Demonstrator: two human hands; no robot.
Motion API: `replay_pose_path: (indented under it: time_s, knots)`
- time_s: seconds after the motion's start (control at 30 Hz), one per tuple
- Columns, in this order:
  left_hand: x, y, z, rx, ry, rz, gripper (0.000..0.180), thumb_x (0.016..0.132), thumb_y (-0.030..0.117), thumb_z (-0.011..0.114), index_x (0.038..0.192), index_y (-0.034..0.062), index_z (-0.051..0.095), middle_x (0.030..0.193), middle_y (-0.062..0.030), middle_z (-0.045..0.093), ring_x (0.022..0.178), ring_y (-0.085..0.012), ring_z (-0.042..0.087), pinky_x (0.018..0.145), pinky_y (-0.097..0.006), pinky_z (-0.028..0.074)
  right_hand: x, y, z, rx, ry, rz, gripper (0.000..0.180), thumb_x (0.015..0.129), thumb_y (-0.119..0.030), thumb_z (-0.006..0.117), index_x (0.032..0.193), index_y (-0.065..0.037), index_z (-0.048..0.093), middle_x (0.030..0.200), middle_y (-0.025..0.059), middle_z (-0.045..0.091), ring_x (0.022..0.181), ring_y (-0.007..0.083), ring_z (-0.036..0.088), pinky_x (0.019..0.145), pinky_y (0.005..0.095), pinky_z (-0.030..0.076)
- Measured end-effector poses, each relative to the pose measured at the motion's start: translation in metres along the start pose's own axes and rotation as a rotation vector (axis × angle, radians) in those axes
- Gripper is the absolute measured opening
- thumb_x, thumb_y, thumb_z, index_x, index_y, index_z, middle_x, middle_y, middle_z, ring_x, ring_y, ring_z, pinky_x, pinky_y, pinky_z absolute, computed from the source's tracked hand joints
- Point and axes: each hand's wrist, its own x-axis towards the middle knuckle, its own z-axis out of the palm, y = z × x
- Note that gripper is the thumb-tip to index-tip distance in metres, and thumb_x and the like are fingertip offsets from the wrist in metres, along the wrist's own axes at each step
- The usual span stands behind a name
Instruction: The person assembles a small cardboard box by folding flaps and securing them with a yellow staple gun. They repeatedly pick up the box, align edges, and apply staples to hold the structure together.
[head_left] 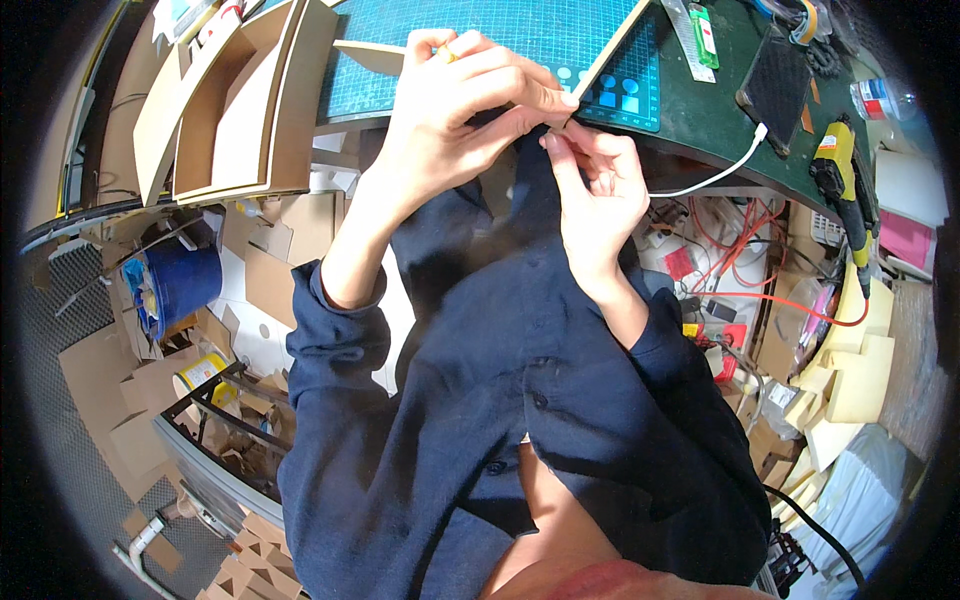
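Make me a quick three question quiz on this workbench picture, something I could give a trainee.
1. True or false: both hands pinch the thin cardboard strip at the same end.
2. What lies on the table under the strip? A) green cutting mat B) white towel C) metal tray
3. What colour are the person's sleeves?

Key
1. True: left hand and right hand meet at its near end.
2. A, the cutting mat.
3. Dark blue.

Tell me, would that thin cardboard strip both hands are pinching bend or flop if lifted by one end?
The cardboard strip looks thin and flat, so probably light. It runs straight from the left hand and right hand up across the cutting mat without sagging, so likely fairly stiff, though it might crease under pressure.
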Motion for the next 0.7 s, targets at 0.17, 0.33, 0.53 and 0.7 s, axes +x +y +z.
replay_pose_path:
  time_s: [0.17,0.33,0.53,0.7]
  knots:
    - [-0.001,-0.002,0.001,0.005,0.032,0.018,0.017,0.079,0.009,0.078,0.095,0.0143,0.077,0.095,0.0037,0.075,0.084,-0.0095,0.065,0.090,-0.031,0.032,0.005,-0.003,0.004,-0.016,0.037,0.003,0.026,0.086,0.006,0.075,0.109,0.003,0.062,0.102,0.0125,0.072,0.089,0.0136,0.069,0.080,0.0263,0.057]
    - [-0.003,-0.005,0.005,-0.008,0.060,0.023,0.018,0.077,0.010,0.080,0.094,0.0150,0.078,0.094,0.0034,0.075,0.085,-0.0093,0.066,0.089,-0.030,0.032,0.001,0.004,0.005,-0.012,0.066,-0.005,0.022,0.085,0.007,0.075,0.105,0.003,0.065,0.102,0.0122,0.072,0.089,0.0129,0.069,0.079,0.0262,0.057]
    - [-0.002,-0.003,0.006,0.006,0.082,0.031,0.022,0.076,0.010,0.080,0.097,0.0187,0.079,0.094,0.0049,0.075,0.085,-0.0080,0.066,0.087,-0.029,0.031,-0.001,0.009,0.005,-0.007,0.064,-0.058,0.019,0.085,0.008,0.075,0.101,0.003,0.067,0.101,0.0121,0.071,0.089,0.0126,0.068,0.080,0.0259,0.057]
    - [-0.006,-0.007,0.007,0.045,0.060,0.065,0.025,0.075,0.010,0.080,0.098,0.0215,0.079,0.093,0.0069,0.074,0.082,-0.0076,0.065,0.087,-0.028,0.030,-0.003,0.012,0.003,-0.040,0.067,-0.093,0.021,0.083,0.007,0.077,0.100,0.003,0.065,0.100,0.0118,0.071,0.087,0.0129,0.069,0.079,0.0255,0.057]
